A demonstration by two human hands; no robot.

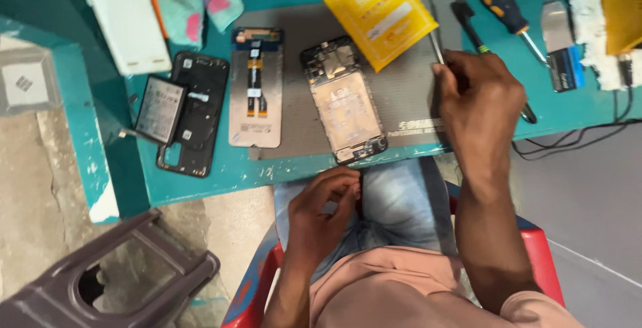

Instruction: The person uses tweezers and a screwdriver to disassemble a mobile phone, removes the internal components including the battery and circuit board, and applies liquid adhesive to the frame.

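Head view, right hand: right hand [478, 94] at right of centre, fingers curled around a thin tool [438, 50] whose shaft pokes up and left; the exact grip is hidden
Head view, left hand: left hand [324, 211] low at centre over the lap, fingers curled, contents not visible
Head view, phone frame: opened phone frame [344, 100] on the grey mat [301, 34], long axis running top to bottom, just left of the right hand, which is nearer
Head view, around: display panel [255, 87], back cover [195, 111], battery [160, 108] further left; yellow packet [371, 10] above

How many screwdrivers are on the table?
1 for sure: the screwdriver with the black and orange handle lies at the table's far right. The right hand covers a thin tool beside it, which might be another; I cannot tell.
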